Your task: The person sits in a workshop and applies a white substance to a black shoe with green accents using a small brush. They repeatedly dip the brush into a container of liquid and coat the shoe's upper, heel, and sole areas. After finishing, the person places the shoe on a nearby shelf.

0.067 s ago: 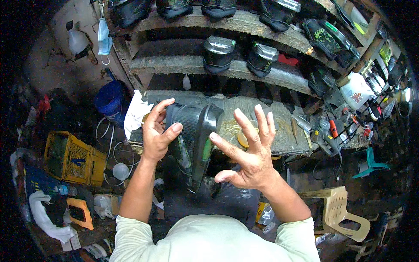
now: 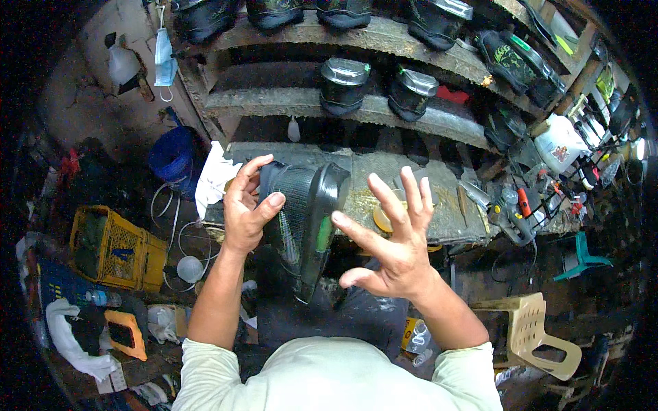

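Black mesh shoe point(image 2: 301, 226) w/ green stripe, gripped by left hand point(image 2: 245, 205); right hand point(image 2: 392, 243) spread wide.

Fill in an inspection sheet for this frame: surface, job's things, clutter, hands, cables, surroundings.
Surface: worn, stained workbench.
Job's things: black mesh shoe with green accent, held up over the bench.
Clutter: white cloth, tools at the bench's right end.
Hands: left hand has its grip on the shoe; right hand open, fingers spread, beside the sole.
Cables: white cord looped beside the yellow crate.
Surroundings: shelves of dark shoes, beige plastic chair.
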A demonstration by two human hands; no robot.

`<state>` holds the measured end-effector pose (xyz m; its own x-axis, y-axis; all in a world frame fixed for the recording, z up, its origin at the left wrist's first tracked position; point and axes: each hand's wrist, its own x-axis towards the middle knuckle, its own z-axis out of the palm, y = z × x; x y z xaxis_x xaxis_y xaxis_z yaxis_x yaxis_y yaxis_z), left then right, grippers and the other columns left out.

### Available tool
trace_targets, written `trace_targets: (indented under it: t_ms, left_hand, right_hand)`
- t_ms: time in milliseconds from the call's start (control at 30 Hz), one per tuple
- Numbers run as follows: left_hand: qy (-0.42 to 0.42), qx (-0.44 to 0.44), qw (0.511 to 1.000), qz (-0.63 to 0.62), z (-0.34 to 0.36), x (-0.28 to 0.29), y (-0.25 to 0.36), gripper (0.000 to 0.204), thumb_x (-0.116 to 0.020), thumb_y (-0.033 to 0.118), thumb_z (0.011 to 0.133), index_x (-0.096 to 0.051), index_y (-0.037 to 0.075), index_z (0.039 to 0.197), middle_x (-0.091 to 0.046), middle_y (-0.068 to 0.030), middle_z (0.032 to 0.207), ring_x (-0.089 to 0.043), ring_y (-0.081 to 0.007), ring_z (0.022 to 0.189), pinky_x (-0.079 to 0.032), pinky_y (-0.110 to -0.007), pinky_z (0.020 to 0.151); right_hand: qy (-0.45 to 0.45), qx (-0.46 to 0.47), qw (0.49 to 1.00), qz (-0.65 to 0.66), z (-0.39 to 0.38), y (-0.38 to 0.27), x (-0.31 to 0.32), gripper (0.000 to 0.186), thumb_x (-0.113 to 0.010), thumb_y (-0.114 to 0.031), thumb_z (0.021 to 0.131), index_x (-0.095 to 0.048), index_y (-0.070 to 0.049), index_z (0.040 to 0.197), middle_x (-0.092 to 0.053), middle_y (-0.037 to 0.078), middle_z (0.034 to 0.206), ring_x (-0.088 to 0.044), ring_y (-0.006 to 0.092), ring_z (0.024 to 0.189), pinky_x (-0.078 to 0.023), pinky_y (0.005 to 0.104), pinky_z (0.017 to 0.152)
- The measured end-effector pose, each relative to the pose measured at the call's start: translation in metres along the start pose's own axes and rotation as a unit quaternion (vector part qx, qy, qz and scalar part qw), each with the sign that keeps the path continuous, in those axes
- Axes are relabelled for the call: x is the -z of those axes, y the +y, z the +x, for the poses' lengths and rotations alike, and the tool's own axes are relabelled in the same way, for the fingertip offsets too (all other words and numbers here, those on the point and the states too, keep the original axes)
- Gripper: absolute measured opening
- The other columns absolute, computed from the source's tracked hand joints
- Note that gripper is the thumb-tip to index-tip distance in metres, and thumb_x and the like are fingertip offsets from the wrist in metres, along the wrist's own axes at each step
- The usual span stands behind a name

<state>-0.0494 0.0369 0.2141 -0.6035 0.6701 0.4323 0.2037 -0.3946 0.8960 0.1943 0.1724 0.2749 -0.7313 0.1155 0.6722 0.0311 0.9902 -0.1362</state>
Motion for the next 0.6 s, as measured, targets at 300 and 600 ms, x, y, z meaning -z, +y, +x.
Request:
trace_targets:
  t_ms: [300, 600]
  left_hand:
    - [0.036, 0.029, 0.995, -0.089, -0.001, 0.016, -0.004, 0.077, -0.080, 0.040, 0.081, -0.051, 0.003, 0.143, -0.062, -0.0109, 0.126, -0.060, -0.0203, 0.115, -0.044, -0.034, 0.104]
    - [-0.019, 0.046, 0.964, -0.263, 0.006, 0.020, -0.032, 0.092, -0.080, 0.050, 0.080, -0.041, 0.006, 0.150, -0.061, -0.0123, 0.131, -0.062, -0.0228, 0.117, -0.050, -0.036, 0.102]
  right_hand:
    - [0.090, -0.264, 0.945, 0.171, -0.151, 0.044, -0.018, 0.068, -0.045, -0.062, 0.101, -0.073, -0.001, 0.118, -0.056, 0.024, 0.138, -0.049, 0.0401, 0.134, -0.034, 0.0516, 0.114]
    - [-0.253, -0.466, 0.842, 0.098, -0.362, -0.016, -0.051, 0.075, -0.064, -0.033, 0.095, -0.033, -0.011, 0.160, -0.022, 0.021, 0.168, -0.016, 0.0463, 0.154, -0.015, 0.0568, 0.125]
